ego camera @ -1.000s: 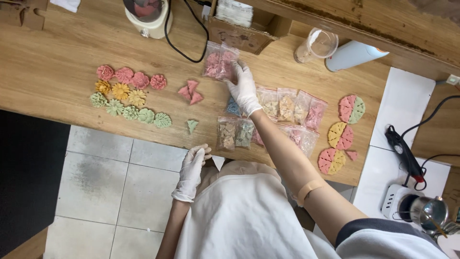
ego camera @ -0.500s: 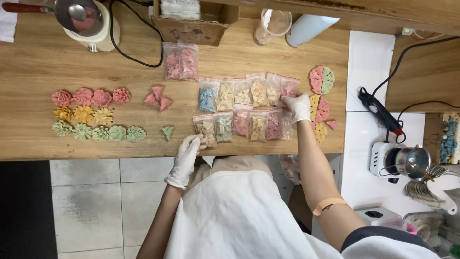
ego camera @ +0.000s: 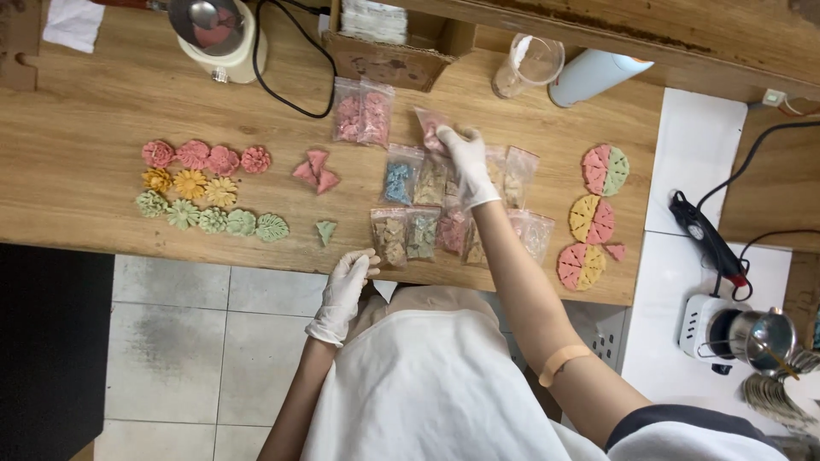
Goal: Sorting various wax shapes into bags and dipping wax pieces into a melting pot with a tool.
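Head view: gloved right hand grips a small pink-filled bag above the wooden surface
Left hand rests at the surface edge, fingers loosely curled, holding nothing; packed bags lie between.

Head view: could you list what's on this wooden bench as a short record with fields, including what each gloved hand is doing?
Surface: wooden bench
Right hand: gloved, fingers gripping a small clear bag of pink pieces above the rows of bags
Left hand: gloved, resting at the bench's near edge, holding nothing
Bagged pieces: clear bags in two rows, blue, tan, pink contents
Loose flower shapes: pink, yellow and green rows, at the left
Round wedge discs: three, at the right
Back edge: cardboard box, clear cup
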